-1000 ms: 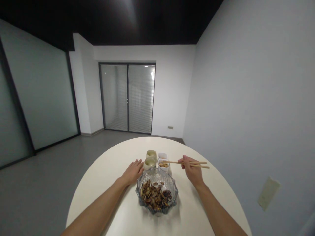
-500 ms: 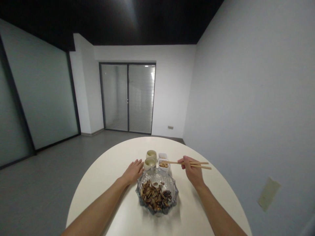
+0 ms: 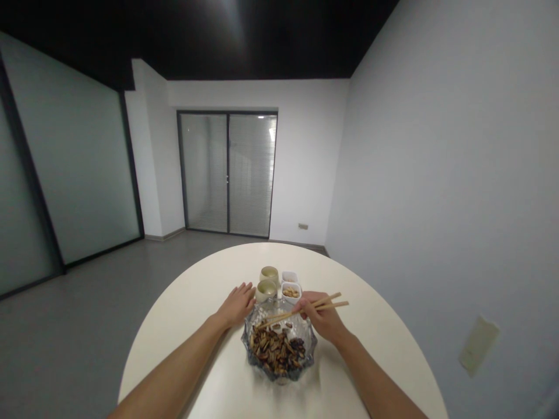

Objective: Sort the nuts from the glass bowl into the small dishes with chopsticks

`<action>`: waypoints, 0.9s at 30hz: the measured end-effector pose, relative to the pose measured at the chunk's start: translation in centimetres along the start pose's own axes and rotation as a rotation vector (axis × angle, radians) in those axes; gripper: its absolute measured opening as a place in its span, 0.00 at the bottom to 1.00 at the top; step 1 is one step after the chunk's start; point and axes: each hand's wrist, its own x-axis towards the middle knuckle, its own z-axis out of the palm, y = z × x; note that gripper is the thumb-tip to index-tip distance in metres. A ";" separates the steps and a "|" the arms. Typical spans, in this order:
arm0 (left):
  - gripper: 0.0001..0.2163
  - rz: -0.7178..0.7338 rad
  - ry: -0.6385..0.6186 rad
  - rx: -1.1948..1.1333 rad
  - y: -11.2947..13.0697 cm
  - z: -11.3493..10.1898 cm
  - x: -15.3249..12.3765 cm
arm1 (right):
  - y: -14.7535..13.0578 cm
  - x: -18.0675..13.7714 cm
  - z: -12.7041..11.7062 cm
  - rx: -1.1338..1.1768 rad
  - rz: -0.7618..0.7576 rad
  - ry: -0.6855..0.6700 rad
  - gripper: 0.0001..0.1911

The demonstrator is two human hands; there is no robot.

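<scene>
Your right hand holding chopsticks, tips over the glass bowl at lower centre of the frame, your left hand flat on the desk.

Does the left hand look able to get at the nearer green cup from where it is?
Probably yes: the left hand lies right beside the nearer green cup, with nothing visible between them.

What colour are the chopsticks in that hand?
The chopsticks are a pale, light wood tan, seen best in the current head view.
</scene>
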 end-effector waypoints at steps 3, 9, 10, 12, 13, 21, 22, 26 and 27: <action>0.23 -0.003 -0.002 -0.005 0.0 0.0 0.0 | 0.0 -0.1 0.1 -0.039 -0.014 -0.025 0.29; 0.22 0.003 0.010 -0.026 0.3 -0.4 -0.3 | 0.0 -0.1 0.4 -0.044 -0.013 -0.053 0.29; 0.22 0.000 0.010 -0.027 0.4 -0.5 -0.3 | 0.0 -0.1 0.4 -0.043 -0.007 -0.055 0.29; 0.23 -0.007 0.004 -0.023 0.5 -0.5 -0.3 | -0.2 0.0 0.4 -0.039 0.002 -0.049 0.29; 0.23 -0.009 0.002 -0.021 0.5 -0.5 -0.3 | -0.2 0.0 0.4 -0.037 0.007 -0.044 0.29; 0.24 0.007 0.011 -0.004 -0.1 0.0 -0.1 | 0.2 -0.1 -0.1 0.002 0.040 0.044 0.29; 0.24 0.004 0.011 -0.006 -0.2 0.1 -0.1 | 0.3 0.0 -0.3 0.005 0.043 0.071 0.29; 0.23 -0.001 0.009 -0.008 -0.3 0.1 -0.3 | 0.4 0.2 -1.4 -0.017 0.034 0.219 0.28; 0.24 -0.002 0.007 -0.006 -0.2 0.0 -0.4 | 0.4 0.3 -1.7 -0.022 0.038 0.263 0.28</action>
